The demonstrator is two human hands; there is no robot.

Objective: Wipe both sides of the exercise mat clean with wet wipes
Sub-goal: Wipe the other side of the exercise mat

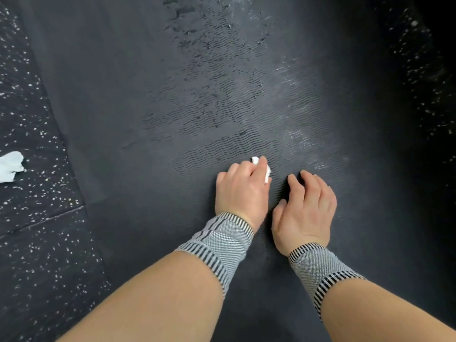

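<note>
A small wet wipe (261, 166) is being held in the curled fingers of the left hand (240, 191) and pressed on the exercise mat (123, 95). The mat is being steadied by the right hand (306, 211), fingers loosely bent, holding nothing. Wiping is probably needed next farther up, past the wet streaks (222, 77).

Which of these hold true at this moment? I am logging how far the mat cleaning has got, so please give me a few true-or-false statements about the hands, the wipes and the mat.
1. The left hand grips a crumpled white wet wipe. True.
2. The right hand holds a second wipe. False: it rests bare on the dark ribbed exercise mat.
3. A spare white wipe lies on the speckled black floor, left of the mat. True.
4. The mat is rolled up. False: it lies flat.
5. Both wrists wear striped grey wristbands. True.
</note>
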